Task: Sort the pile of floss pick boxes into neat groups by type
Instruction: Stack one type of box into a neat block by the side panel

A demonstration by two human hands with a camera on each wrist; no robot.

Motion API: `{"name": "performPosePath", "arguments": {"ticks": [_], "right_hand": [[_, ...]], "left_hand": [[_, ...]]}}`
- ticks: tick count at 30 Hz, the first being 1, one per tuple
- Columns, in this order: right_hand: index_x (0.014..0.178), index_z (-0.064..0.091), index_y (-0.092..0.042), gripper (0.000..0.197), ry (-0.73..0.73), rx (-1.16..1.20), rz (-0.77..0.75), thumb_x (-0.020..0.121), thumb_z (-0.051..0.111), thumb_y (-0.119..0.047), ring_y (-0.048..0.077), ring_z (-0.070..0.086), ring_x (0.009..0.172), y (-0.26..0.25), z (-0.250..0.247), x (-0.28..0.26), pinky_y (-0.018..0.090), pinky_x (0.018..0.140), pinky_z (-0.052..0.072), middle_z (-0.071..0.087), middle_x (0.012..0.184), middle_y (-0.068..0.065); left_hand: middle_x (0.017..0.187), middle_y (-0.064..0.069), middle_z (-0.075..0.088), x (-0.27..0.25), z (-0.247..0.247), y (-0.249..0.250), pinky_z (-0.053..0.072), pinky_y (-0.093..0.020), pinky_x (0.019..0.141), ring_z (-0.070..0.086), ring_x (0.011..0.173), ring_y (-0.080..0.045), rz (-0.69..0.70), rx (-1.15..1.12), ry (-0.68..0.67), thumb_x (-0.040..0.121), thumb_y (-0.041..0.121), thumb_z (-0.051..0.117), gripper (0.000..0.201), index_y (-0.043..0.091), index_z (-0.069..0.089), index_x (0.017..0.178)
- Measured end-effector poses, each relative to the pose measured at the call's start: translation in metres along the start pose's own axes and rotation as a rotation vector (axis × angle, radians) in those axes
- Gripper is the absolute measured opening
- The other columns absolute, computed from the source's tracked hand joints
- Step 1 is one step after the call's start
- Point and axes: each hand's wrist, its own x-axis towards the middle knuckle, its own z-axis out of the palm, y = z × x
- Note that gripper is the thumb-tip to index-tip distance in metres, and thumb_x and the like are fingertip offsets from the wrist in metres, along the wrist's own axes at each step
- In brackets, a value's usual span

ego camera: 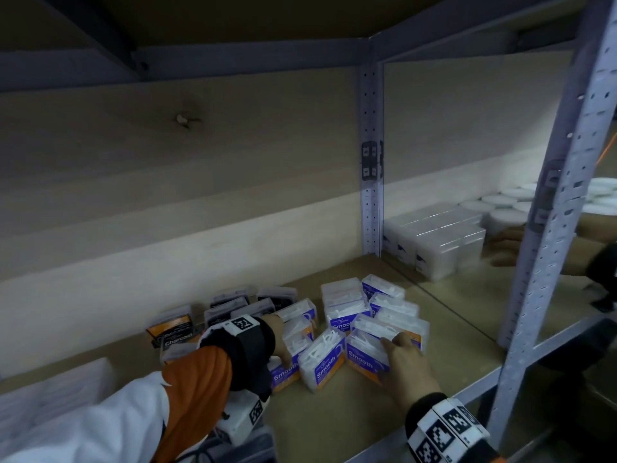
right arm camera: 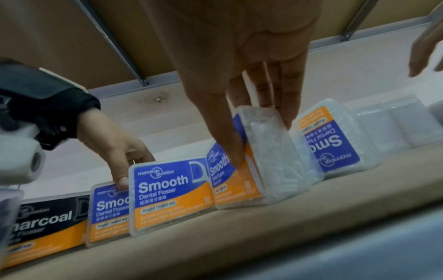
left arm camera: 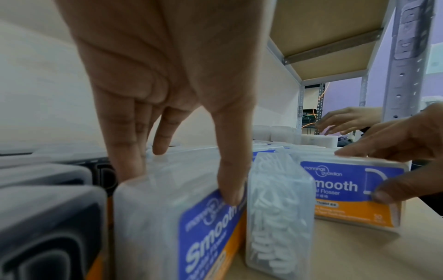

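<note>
A loose pile of blue-and-orange Smooth floss boxes [ego camera: 350, 315] lies mid-shelf, with black Charcoal boxes [ego camera: 187, 332] grouped to its left. My left hand [ego camera: 283, 349] grips one upright Smooth box [left arm camera: 191, 217], thumb on its label and fingers over the top. My right hand [ego camera: 392, 354] holds another Smooth box [ego camera: 367, 355]; in the right wrist view this tilted box [right arm camera: 271, 166] is pinched between thumb and fingers. A third Smooth box [right arm camera: 167, 195] stands between the two. A Charcoal box [right arm camera: 48, 223] stands at the far left.
The boxes rest on a brown shelf board [ego camera: 334, 422] with a pale back wall. A grey upright [ego camera: 370, 195] divides off the bay to the right, where white boxes [ego camera: 440, 242] are stacked and another person's hand [ego camera: 504, 245] reaches in. A front post [ego camera: 551, 228] stands at the right.
</note>
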Motion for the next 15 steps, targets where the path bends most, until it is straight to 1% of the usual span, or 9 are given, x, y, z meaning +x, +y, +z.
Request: {"name": "performPosePath", "arguments": {"ticks": [4,6,8,12,15], "right_hand": [[0.138,0.038,-0.016,0.044,0.006,0.0,0.009,0.095,0.048,-0.016,0.02,0.047,0.126,-0.001,0.001,0.0,0.03,0.102,0.043,0.037,0.138,0.006],[0.136,0.04,-0.016,0.043,0.013,-0.001,0.015,0.094,0.048,-0.015,0.02,0.047,0.126,0.0,0.002,-0.001,0.029,0.102,0.043,0.038,0.137,0.006],[0.136,0.041,-0.016,0.042,0.021,0.0,0.022,0.095,0.048,-0.015,0.02,0.047,0.125,0.0,0.003,-0.001,0.028,0.102,0.043,0.038,0.137,0.006],[0.136,0.04,-0.016,0.044,0.022,0.005,0.033,0.093,0.051,-0.015,0.02,0.048,0.125,0.0,0.003,-0.001,0.028,0.101,0.043,0.037,0.137,0.006],[0.136,0.04,-0.016,0.046,0.023,0.004,0.034,0.092,0.053,-0.015,0.02,0.047,0.125,0.001,0.005,-0.002,0.028,0.101,0.043,0.036,0.137,0.006]], "left_hand": [[0.126,-0.008,0.06,-0.001,0.002,0.001,0.046,-0.029,0.095,0.058,0.115,-0.021,0.025,-0.002,-0.024,0.078,0.046,0.069,0.065,0.009,0.052,0.129],[0.125,-0.008,0.061,-0.002,0.004,0.004,0.046,-0.029,0.094,0.058,0.114,-0.022,0.028,0.007,-0.032,0.078,0.052,0.067,0.066,0.01,0.053,0.128],[0.126,-0.009,0.06,-0.003,0.006,0.008,0.045,-0.03,0.097,0.057,0.115,-0.022,0.039,0.015,-0.032,0.079,0.055,0.064,0.068,0.01,0.052,0.129],[0.133,-0.009,0.056,-0.004,0.01,0.016,0.04,-0.034,0.107,0.053,0.121,-0.022,0.067,-0.012,-0.043,0.082,0.056,0.06,0.07,0.013,0.047,0.135],[0.134,-0.01,0.054,-0.007,0.013,0.019,0.04,-0.033,0.107,0.052,0.122,-0.023,0.054,0.014,-0.004,0.083,0.057,0.057,0.071,0.012,0.045,0.137]]}}
